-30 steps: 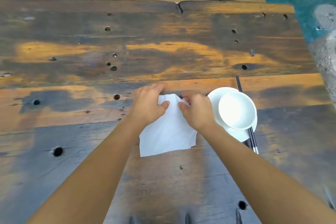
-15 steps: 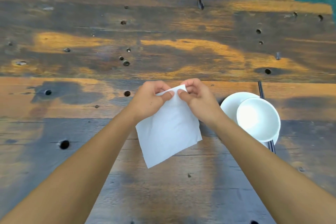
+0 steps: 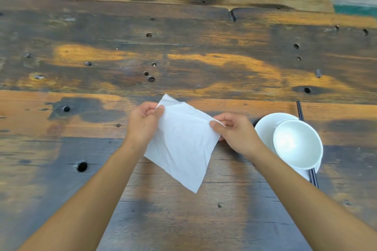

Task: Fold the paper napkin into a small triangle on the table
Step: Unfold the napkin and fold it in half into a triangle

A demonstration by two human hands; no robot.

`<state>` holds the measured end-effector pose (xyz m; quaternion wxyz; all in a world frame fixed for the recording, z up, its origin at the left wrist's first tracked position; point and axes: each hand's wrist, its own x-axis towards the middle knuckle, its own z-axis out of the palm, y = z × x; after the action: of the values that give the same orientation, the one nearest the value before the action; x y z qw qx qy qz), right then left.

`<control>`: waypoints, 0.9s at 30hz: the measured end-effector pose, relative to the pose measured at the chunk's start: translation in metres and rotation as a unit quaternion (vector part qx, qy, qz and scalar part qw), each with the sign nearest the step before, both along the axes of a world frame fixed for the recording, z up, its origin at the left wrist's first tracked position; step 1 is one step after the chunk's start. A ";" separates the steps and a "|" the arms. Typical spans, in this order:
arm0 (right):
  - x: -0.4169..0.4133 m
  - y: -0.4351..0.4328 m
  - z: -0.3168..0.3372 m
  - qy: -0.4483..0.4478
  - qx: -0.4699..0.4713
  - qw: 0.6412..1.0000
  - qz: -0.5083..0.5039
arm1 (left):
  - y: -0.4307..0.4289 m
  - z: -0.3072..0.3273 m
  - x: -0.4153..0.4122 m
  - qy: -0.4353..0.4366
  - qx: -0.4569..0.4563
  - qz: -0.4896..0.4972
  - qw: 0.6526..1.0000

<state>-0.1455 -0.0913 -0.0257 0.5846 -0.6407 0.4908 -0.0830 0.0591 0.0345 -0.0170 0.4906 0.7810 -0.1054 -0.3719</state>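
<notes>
A white paper napkin hangs spread out as a tilted square above the worn wooden table. My left hand pinches its upper left corner between thumb and fingers. My right hand pinches the right corner. The napkin's lowest corner points down toward me, and its lower part hangs free. A faint crease runs across the sheet.
A white bowl sits on a white saucer just right of my right hand. Dark chopsticks lie under them. The tabletop has several dark holes and knots. Its far edge borders a grey floor strip.
The napkin lay on the table under both hands; both hands lifted it by one corner, then drew apart, spreading the sheet wide in the air.
</notes>
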 end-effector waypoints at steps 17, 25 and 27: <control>0.029 -0.011 0.010 0.020 0.068 0.992 0.106 | -0.010 0.015 0.020 0.020 -0.063 -0.205 0.977; 0.033 -0.006 0.021 -0.028 0.096 0.989 0.106 | -0.004 0.023 0.033 0.032 -0.059 -0.238 0.969; 0.033 -0.004 0.023 -0.052 0.126 0.988 0.066 | 0.001 0.021 0.039 0.068 -0.025 -0.242 0.968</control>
<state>-0.1128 -0.0956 -0.0030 0.6900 -0.5874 0.4227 -0.0150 0.0980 0.0358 0.0042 0.4114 0.6926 -0.2667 -0.5291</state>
